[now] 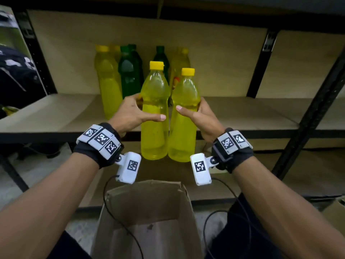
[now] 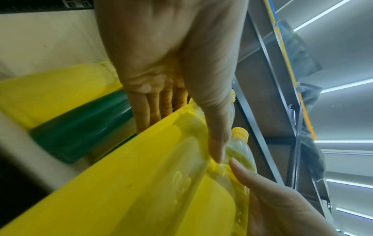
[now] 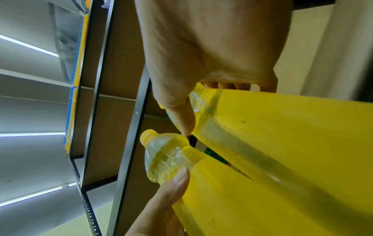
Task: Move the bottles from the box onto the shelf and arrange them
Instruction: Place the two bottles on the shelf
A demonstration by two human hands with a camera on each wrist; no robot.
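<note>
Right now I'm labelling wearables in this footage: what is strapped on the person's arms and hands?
Both forearms are bare. Each wrist wears a black wrist wrap carrying white blocks printed with black square-code markers. A white camera housing with its own marker hangs under each wrist, trailing a thin black cable. The hands wear nothing.

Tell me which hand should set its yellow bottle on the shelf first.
Left, probably. The left hand holds its yellow bottle higher, nearer the standing bottles. The right hand looks nearly as well placed.
</note>
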